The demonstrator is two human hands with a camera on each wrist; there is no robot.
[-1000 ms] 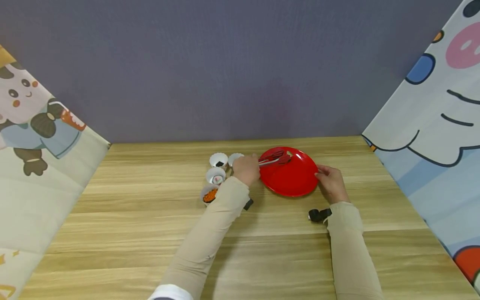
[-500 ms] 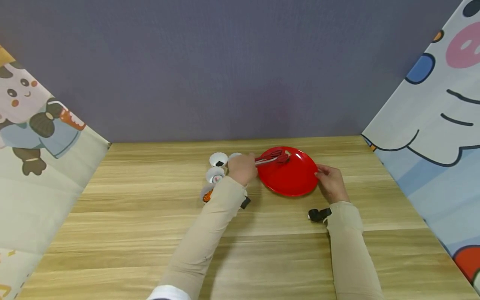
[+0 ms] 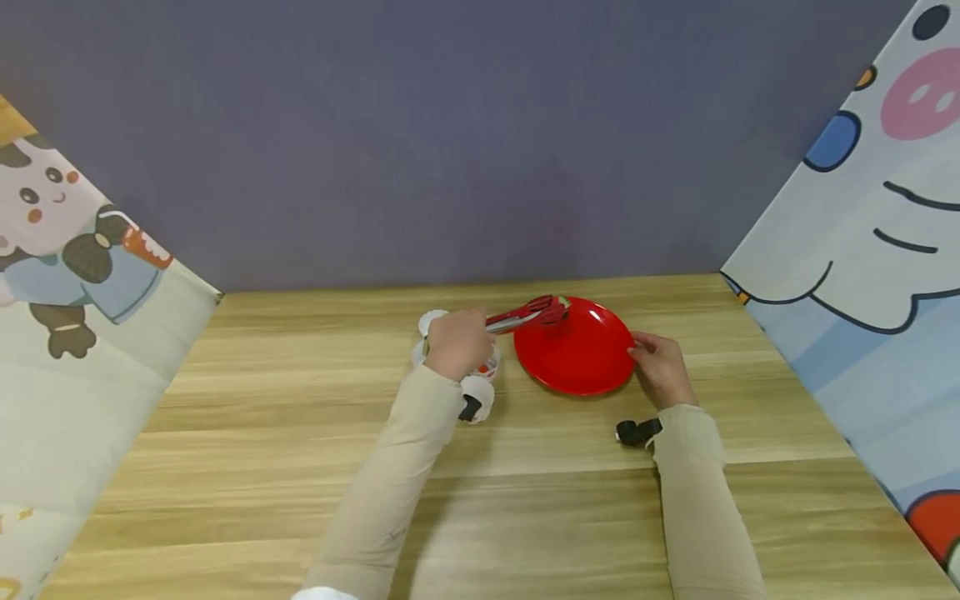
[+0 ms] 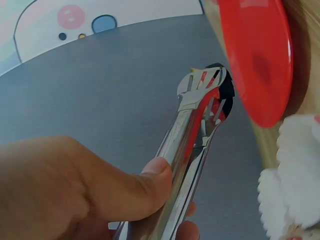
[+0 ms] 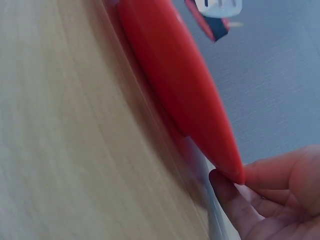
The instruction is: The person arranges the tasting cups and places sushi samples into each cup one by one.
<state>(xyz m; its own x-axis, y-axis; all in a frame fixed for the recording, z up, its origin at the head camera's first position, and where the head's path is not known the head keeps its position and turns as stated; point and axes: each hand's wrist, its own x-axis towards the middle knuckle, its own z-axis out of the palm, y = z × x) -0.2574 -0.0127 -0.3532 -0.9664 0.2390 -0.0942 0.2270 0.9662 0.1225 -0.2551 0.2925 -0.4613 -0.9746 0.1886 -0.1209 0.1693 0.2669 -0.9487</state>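
My left hand (image 3: 459,343) grips a pair of metal tongs (image 3: 517,319), thumb along one arm in the left wrist view. Between their slotted heads is a small dark-wrapped piece (image 4: 227,90), like sushi, with a bit of green showing in the head view; the heads hide most of it. The heads hang above the left part of a round red plate (image 3: 577,367). At the plate's right rim, my right hand (image 3: 662,362) pinches the edge between thumb and fingers; the right wrist view shows this rim raised from the table.
Several white fluted paper cups stand below and around the left hand, partly covered by it. One cup (image 3: 483,390) has a black-and-white piece (image 3: 470,407). A black device (image 3: 637,432) sits by the right wrist. A grey panel (image 3: 480,167) rises behind the wooden table (image 3: 247,467).
My left hand has moved left, drawing the tongs back from the plate's middle toward its left edge, above the cups. The right hand keeps its hold on the rim.
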